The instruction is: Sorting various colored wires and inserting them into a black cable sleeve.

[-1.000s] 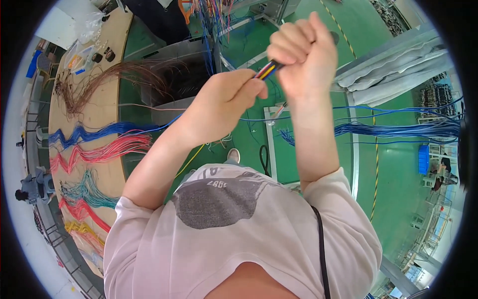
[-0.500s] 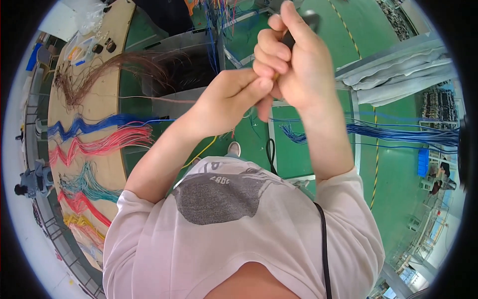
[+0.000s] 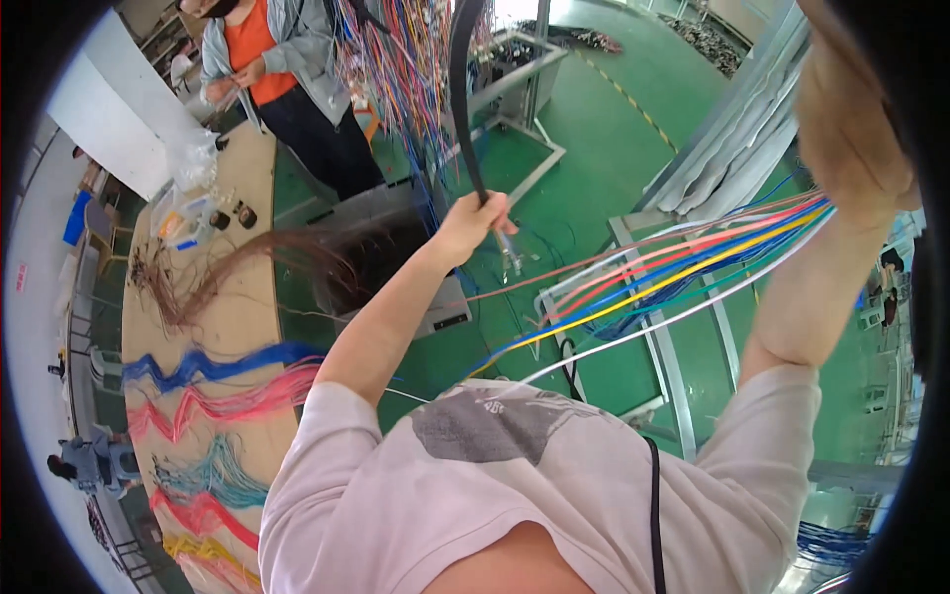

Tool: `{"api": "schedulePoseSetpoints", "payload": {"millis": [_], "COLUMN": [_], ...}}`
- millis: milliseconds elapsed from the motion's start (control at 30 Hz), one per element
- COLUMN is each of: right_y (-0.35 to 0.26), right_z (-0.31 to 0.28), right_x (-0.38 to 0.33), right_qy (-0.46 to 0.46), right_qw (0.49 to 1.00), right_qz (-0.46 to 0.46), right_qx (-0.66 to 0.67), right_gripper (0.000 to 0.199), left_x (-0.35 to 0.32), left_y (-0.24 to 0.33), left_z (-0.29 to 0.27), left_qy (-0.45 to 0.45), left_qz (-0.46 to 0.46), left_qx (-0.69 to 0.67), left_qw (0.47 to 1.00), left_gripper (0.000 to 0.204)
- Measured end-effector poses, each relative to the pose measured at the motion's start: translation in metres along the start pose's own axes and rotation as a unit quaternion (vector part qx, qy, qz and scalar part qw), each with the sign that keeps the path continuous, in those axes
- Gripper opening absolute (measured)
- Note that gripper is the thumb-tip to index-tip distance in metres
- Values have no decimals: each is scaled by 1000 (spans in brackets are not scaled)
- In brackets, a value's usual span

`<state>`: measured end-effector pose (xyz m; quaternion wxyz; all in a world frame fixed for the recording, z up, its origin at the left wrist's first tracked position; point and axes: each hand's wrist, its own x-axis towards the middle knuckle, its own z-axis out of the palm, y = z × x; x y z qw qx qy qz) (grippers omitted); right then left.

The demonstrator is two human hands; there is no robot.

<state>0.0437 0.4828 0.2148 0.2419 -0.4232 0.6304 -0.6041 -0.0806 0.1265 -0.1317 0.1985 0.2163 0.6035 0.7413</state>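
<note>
My left hand (image 3: 469, 230) is closed around a black sheathed cable (image 3: 463, 109). The cable rises from the fist toward the top edge, and its thin bright end (image 3: 510, 259) sticks out below. Far to the right, my right hand (image 3: 853, 124) is raised and smeared by motion, so its fingers cannot be made out. Beside its wrist, several loose wires (image 3: 683, 262) in red, blue, yellow, green and white draw together. They slant down left in front of my shirt; whether the right hand grips them is unclear.
A wooden table (image 3: 237, 327) on the left bears wire bundles, brown, blue (image 3: 218, 366), pink and teal. Behind it stands a person in a grey jacket (image 3: 322, 59). A grey bin (image 3: 450, 307), hanging wires (image 3: 406, 69) and a metal frame (image 3: 673, 376) surround me.
My hands were together and are now far apart. The right hand has swung to the right; the left holds a black cable. Coloured wires now stretch across, and a person has come into view.
</note>
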Motion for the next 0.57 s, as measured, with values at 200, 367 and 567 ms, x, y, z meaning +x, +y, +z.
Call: {"api": "schedulePoseSetpoints", "payload": {"millis": [200, 367, 567], "right_y": [34, 25, 52], "right_z": [35, 51, 55], "right_x": [15, 15, 25], "right_qy": [480, 354, 355], "right_qw": [869, 912, 908], "right_qz": [55, 121, 183], "right_qx": [-104, -170, -125], "right_gripper": [26, 34, 36], "left_x": [-105, -211, -237], "left_y": [179, 346, 417], "left_z": [-105, -170, -262], "left_qy": [301, 347, 373], "left_qz": [90, 370, 234], "left_qx": [540, 776, 745], "left_qw": [781, 375, 501], "left_gripper": [24, 19, 38]}}
